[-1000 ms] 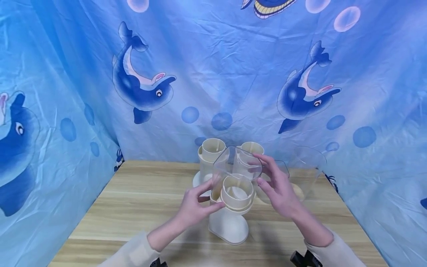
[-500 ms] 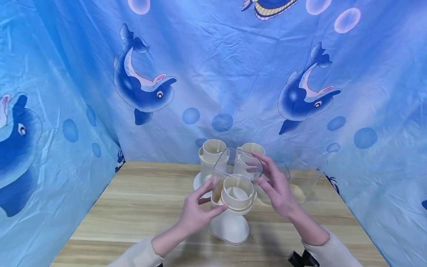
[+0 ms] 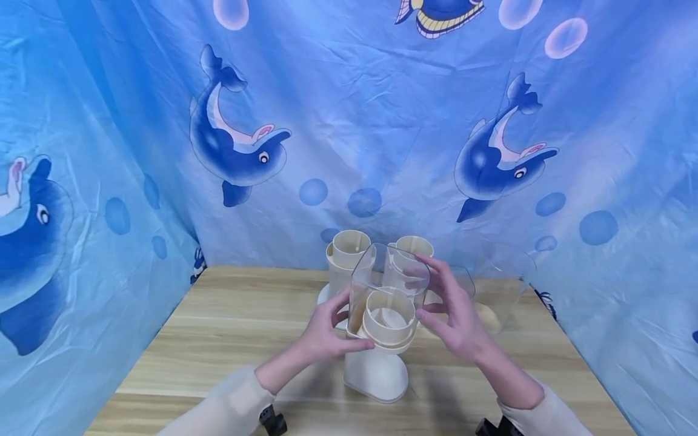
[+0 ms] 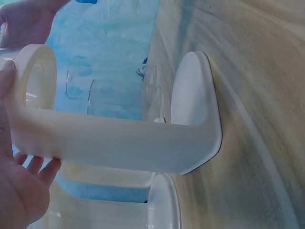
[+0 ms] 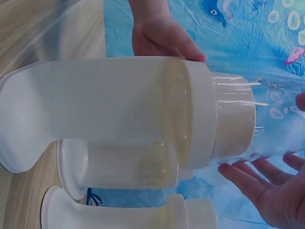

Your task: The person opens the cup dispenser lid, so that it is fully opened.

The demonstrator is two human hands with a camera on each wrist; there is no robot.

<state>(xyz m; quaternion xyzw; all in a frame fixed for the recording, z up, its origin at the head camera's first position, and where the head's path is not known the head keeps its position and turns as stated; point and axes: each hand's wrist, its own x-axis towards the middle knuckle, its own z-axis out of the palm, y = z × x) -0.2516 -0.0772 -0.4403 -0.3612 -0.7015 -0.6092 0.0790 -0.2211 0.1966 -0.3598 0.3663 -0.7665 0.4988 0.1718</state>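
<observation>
A cream-white stand (image 3: 376, 374) rises from a rounded base on the table to a ring-shaped top. Inside a clear plastic container (image 5: 281, 107), whose lower end meets that top, the stand's inner collar (image 5: 236, 117) shows through. My left hand (image 3: 320, 334) grips the stand just under the ring, thumb at the front rim and fingers round the column (image 4: 100, 138), as the left wrist view shows. On the other side my right hand (image 3: 457, 324) holds the container's wall, thumb low in front and fingers spread behind it.
Behind stand two similar cream stands, one at the back left (image 3: 349, 257) and one at the back middle (image 3: 415, 243). More clear containers (image 3: 504, 272) are at the back right, near a round beige piece (image 3: 487, 318). A blue dolphin-print curtain (image 3: 360, 121) borders the wooden table (image 3: 229, 339).
My right thumb has slid a little down the container toward the ring. My left hand keeps its grip on the stand. The head view has tilted up slightly.
</observation>
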